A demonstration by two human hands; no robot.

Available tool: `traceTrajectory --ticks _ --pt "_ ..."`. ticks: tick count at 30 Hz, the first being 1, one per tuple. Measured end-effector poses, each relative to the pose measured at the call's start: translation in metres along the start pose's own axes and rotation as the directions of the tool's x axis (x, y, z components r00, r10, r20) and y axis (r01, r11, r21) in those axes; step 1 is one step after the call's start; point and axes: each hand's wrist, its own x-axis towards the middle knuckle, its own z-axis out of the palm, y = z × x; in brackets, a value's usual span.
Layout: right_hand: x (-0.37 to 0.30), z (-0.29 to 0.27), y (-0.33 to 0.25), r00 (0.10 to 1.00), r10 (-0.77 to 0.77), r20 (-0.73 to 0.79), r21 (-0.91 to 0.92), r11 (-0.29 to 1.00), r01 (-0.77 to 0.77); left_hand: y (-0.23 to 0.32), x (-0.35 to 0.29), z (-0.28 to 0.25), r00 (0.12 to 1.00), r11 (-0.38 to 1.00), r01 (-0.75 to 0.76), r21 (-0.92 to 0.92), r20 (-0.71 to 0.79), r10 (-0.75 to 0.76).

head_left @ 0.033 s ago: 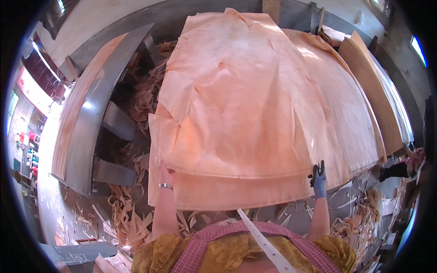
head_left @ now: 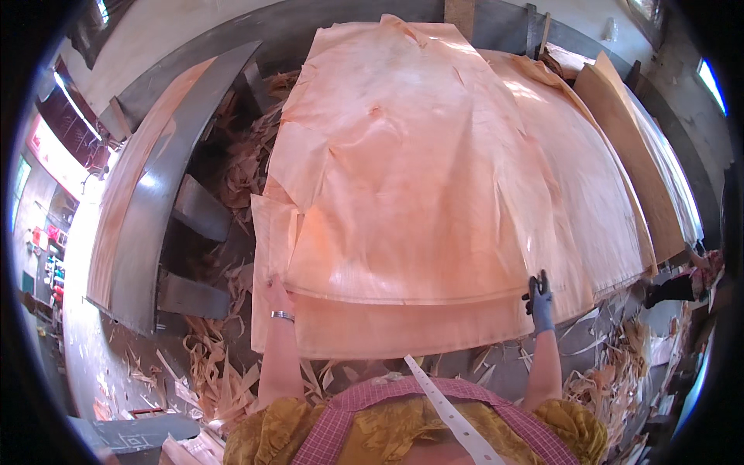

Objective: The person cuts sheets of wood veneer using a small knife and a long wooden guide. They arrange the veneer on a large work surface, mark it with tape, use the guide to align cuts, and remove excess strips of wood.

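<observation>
A large, thin, pinkish-tan wood veneer sheet (head_left: 403,232) spreads before me, wrinkled and with a torn left edge. Its near edge bows across, above another veneer sheet (head_left: 411,329) that sticks out toward me. My left hand (head_left: 277,293), bare with a metal band at the wrist, is closed at the upper sheet's near left corner. At the near right corner my right hand (head_left: 540,298), in a grey glove with dark fingers, grips the same sheet's edge. The fingers' undersides are hidden.
More veneer (head_left: 597,178) lies at the right, beside a brown board (head_left: 632,155). A long metal-faced panel (head_left: 167,186) stands at the left near grey blocks (head_left: 194,296). Veneer scraps (head_left: 221,356) litter the floor. Part of another person (head_left: 686,287) shows at far right.
The fingers of my right hand have drawn closer together at the sheet's edge. My left hand has shifted very slightly left, and the veneer there has moved a little.
</observation>
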Motion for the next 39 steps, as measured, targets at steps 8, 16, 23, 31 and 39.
traceTrajectory --ticks 8,16,23,31,39 --pt "0.01 0.006 0.004 0.997 0.074 -0.017 -0.028 0.997 -0.074 0.053 -0.063 0.027 0.985 0.841 0.169 -0.515 0.127 -0.12" --pt "-0.031 0.055 -0.045 0.985 0.14 0.1 0.093 0.984 -0.149 0.02 -0.005 -0.001 0.982 0.933 -0.185 -0.308 -0.098 0.162" --pt "-0.056 0.098 -0.043 0.981 0.076 0.179 0.167 0.98 -0.107 0.015 0.013 -0.034 0.998 0.928 0.058 -0.367 0.042 -0.046" --pt "-0.097 0.134 -0.032 0.991 -0.071 0.114 0.03 0.997 0.068 -0.017 0.045 -0.061 0.991 0.825 0.13 -0.549 0.085 -0.1" --pt "-0.121 0.134 -0.033 0.989 -0.117 0.091 0.038 0.993 0.114 -0.043 0.063 -0.062 0.987 0.853 0.156 -0.498 0.053 -0.149"
